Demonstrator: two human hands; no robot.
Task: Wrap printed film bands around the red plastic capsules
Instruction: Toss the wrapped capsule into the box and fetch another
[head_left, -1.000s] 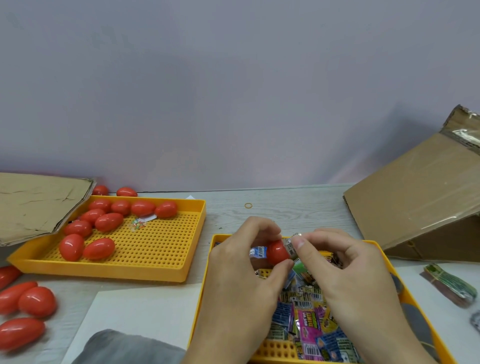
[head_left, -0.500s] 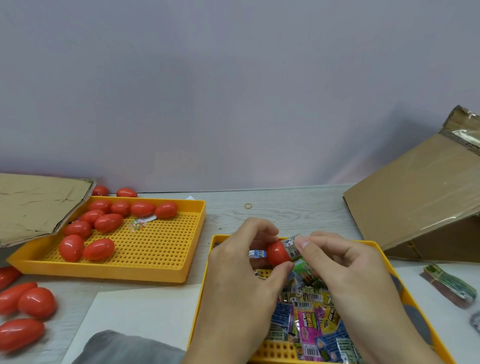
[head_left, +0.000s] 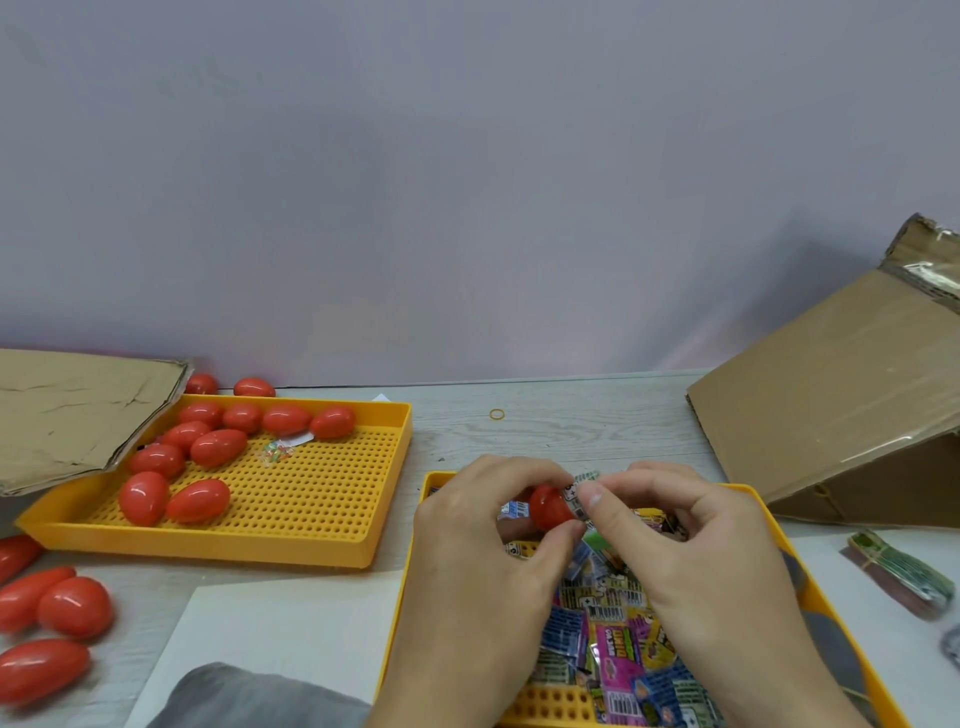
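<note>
My left hand (head_left: 483, 561) grips a red capsule (head_left: 549, 508) between thumb and fingers, above the near yellow tray (head_left: 769, 512). My right hand (head_left: 691, 566) pinches a printed film band (head_left: 581, 491) against the capsule's right end. That tray holds a heap of colourful printed film bands (head_left: 613, 639). Several bare red capsules (head_left: 208, 447) lie in the far yellow tray (head_left: 322, 540) to the left.
More red capsules (head_left: 57, 608) lie loose on the table at the left edge. A cardboard flap (head_left: 67, 415) covers the far tray's left corner. A cardboard box (head_left: 841, 400) leans at the right. A bundle of bands (head_left: 904, 571) and a rubber band (head_left: 497, 414) lie on the table.
Both hands stay over the near tray. My right fingers have shifted slightly on the band at the capsule's right end.
</note>
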